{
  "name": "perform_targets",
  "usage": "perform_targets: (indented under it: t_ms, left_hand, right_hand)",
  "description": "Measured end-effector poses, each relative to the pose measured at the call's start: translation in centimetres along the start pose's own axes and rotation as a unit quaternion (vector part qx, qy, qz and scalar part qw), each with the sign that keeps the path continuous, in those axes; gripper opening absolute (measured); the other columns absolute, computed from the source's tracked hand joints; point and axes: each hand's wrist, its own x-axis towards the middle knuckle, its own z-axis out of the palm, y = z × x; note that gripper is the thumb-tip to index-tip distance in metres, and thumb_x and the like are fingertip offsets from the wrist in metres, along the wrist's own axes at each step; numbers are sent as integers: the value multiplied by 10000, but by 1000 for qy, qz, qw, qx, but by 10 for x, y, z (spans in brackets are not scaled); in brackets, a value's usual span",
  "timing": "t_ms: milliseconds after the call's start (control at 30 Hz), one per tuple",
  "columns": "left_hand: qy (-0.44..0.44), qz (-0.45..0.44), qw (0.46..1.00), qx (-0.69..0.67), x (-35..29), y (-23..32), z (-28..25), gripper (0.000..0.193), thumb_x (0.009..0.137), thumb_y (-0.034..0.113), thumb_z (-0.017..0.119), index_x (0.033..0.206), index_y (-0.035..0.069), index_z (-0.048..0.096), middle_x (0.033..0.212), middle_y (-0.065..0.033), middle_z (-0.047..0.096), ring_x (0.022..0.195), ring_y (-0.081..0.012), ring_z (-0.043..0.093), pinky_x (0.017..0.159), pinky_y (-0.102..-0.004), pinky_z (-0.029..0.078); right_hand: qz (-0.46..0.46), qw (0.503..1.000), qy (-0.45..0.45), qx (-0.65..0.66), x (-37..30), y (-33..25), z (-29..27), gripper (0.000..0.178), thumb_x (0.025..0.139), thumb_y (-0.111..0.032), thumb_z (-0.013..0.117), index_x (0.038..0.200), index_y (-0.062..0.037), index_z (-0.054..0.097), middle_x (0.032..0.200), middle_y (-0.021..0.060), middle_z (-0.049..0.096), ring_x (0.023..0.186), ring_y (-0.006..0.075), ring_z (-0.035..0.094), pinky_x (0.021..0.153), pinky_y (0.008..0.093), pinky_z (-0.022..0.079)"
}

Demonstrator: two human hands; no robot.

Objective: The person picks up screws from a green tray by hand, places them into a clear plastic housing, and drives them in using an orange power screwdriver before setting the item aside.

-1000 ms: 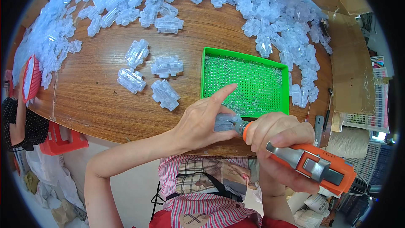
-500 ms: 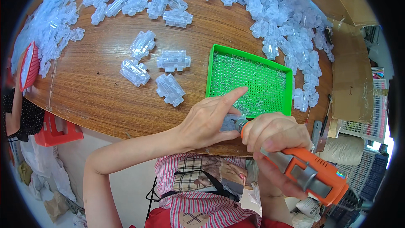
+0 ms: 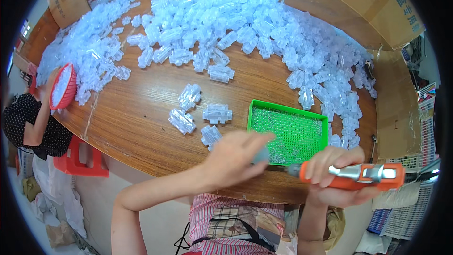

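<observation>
My right hand (image 3: 337, 174) is wrapped round an orange and silver electric screwdriver (image 3: 389, 175), its tip pointing left. Between the thumb and forefinger of my left hand (image 3: 236, 158) is a clear plastic part (image 3: 261, 155), partly hidden and smeared by motion. The screwdriver's tip is apart from that part. Just beyond both hands lies a green perforated tray (image 3: 289, 108) with many small metal screws spread over its bottom. Left of the tray several clear plastic housings (image 3: 217, 113) lie separately on the brown wooden table (image 3: 132, 137); one is partly covered by my left hand.
A big heap of clear plastic parts (image 3: 212, 9) runs along the far side and down the right. Cardboard (image 3: 398, 104) borders the table's right. At the left, another person's arm (image 3: 40, 113) is beside a red basket (image 3: 71, 87), above a red stool (image 3: 82, 160).
The screwdriver has been drawn back from the plastic part and swung level, to the right. My left hand has shifted slightly with the part. The view now takes in more of the table's far side.
</observation>
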Motion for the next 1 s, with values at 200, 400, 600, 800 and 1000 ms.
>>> perform_targets:
  t_ms: [200,400,600,800,1000]
  left_hand:
    - [-179,-140,956,187,45,-73,-76,418,804,386,702,1094,96,622,1130,-149,518,962,-333,587,835,-414,488]
    - [-63,-35,965,253,70,-147,-53,613,826,567,610,1284,167,538,1297,-144,480,1179,-367,417,1011,-471,343]
    - [-139,-53,960,235,53,-129,-56,463,863,568,560,1084,167,621,1184,-80,529,1165,-330,413,1005,-518,246]
    - [-239,-141,945,176,67,-107,-62,396,925,505,505,890,159,695,987,-33,644,1045,-231,557,993,-551,208]
    - [-40,98,937,332,161,-146,-8,318,823,182,638,1139,194,603,1168,-35,571,1160,-239,490,1006,-496,284]
  right_hand:
    - [-19,998,36,-45,4,-1,-38,789,807,-773,449,945,3,497,589,55,512,500,161,522,432,289,449]
    - [-11,997,42,-70,-2,3,-32,791,781,-765,508,952,6,499,611,64,524,505,158,524,453,293,461]
    - [-7,995,61,-72,-3,-1,-49,783,760,-744,568,949,14,507,626,71,531,507,161,523,472,298,464]
    - [3,994,78,-77,1,3,-58,792,762,-742,568,958,23,509,630,67,515,499,152,502,458,289,432]
    - [4,988,100,-120,4,8,-50,773,785,-775,487,910,-13,477,557,42,457,452,155,466,443,279,428]
